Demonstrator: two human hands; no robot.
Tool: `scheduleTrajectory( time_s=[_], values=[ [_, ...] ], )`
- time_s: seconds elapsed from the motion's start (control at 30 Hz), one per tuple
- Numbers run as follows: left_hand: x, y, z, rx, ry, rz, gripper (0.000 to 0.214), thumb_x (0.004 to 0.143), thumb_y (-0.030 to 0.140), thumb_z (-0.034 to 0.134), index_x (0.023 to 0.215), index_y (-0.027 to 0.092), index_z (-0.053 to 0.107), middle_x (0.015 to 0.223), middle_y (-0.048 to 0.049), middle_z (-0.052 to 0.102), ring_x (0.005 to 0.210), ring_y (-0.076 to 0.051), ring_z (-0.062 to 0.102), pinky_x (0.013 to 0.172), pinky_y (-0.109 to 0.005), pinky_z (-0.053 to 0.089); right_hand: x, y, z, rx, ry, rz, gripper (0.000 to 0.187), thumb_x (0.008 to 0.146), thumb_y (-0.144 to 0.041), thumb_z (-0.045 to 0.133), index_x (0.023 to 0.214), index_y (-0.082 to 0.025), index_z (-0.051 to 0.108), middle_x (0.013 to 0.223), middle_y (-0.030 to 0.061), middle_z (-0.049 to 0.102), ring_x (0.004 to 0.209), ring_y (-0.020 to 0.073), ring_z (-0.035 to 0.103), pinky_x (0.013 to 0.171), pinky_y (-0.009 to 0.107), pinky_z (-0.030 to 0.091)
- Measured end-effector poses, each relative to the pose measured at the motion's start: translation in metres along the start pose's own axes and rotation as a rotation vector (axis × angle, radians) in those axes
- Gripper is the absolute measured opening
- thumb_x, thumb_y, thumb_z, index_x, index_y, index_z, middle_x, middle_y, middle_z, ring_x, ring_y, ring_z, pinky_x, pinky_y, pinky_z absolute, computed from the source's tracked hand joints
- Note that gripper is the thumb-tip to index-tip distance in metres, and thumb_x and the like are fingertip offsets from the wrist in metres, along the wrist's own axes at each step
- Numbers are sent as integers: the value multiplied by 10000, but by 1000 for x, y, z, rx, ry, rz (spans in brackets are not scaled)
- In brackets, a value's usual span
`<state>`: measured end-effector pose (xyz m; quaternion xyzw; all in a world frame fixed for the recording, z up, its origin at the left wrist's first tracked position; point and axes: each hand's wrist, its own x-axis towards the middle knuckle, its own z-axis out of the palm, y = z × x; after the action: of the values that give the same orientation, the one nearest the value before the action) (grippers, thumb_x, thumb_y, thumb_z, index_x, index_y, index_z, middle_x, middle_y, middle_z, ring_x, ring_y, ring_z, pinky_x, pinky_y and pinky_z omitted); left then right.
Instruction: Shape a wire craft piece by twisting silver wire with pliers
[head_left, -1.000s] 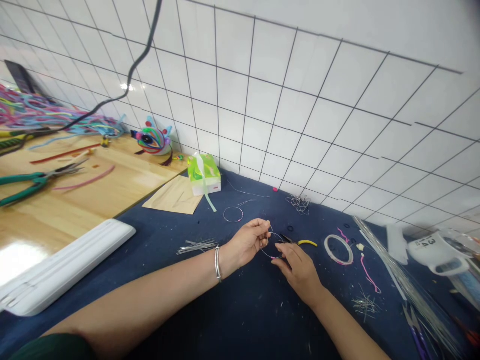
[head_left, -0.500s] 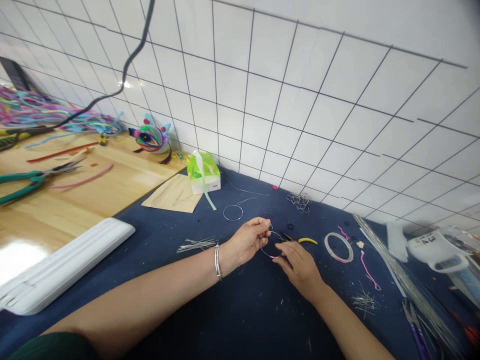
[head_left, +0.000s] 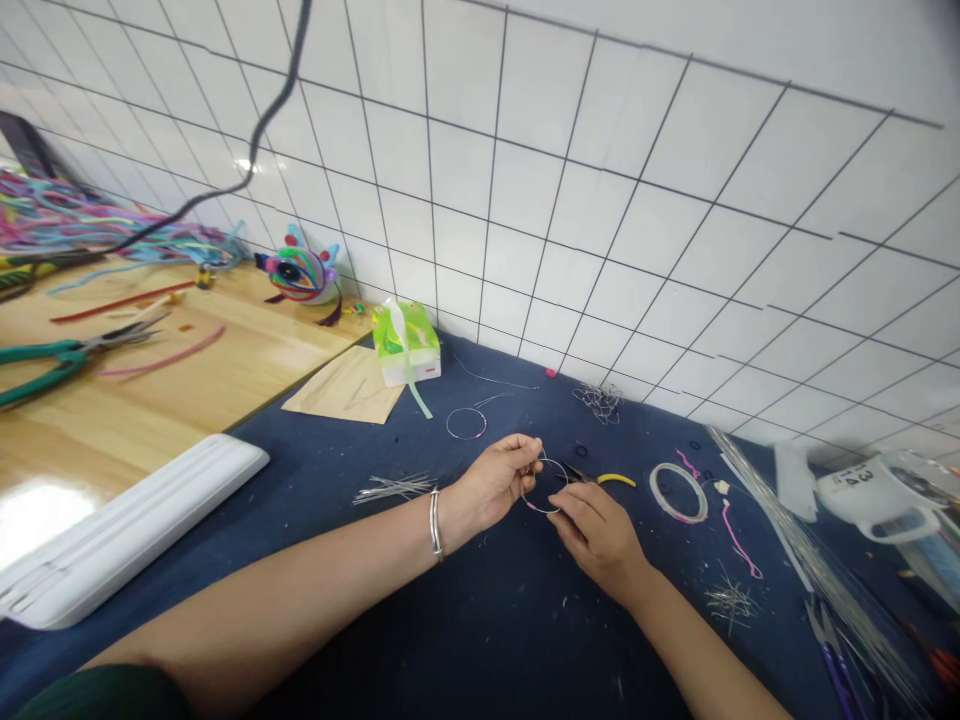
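Near the yellow-handled pliers [head_left: 616, 481], the left hand [head_left: 495, 487] and right hand [head_left: 600, 535] both have fingers clamped on one thin, pink-marked wire ring [head_left: 540, 510].

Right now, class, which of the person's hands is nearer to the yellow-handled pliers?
Right. The right hand is just in front of the yellow-handled pliers, partly hiding them; the left hand is farther away, to their left, holding the wire ring.
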<state>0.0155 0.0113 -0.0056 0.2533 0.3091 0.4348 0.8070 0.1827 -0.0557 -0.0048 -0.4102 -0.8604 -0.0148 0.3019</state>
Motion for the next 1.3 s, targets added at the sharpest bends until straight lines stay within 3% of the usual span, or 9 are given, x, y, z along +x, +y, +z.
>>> scheduleTrajectory(
  time_s=[0.47,1.03,1.3],
  values=[
    [-16,-9,14,-45,77,37,196,711,282,651,735,147,511,660,24,456,580,-49,470,461,-141,343,2,-9,4,-135,72,116,336,734,-394,588,977,-164,550,938,109,564,896,221,540,791,386,463],
    [-15,-6,13,-40,62,-1,176,708,241,656,742,141,515,690,21,452,599,-54,487,469,-154,348,-2,-1,2,-188,46,19,223,760,-275,579,956,-170,555,924,94,553,873,196,530,758,357,453],
    [-15,-7,13,-51,49,0,187,699,248,664,750,141,519,700,25,446,609,-58,491,480,-163,351,-1,-4,3,-184,46,39,194,757,-211,558,946,-167,567,894,83,539,851,184,514,743,338,444]
  ],
)
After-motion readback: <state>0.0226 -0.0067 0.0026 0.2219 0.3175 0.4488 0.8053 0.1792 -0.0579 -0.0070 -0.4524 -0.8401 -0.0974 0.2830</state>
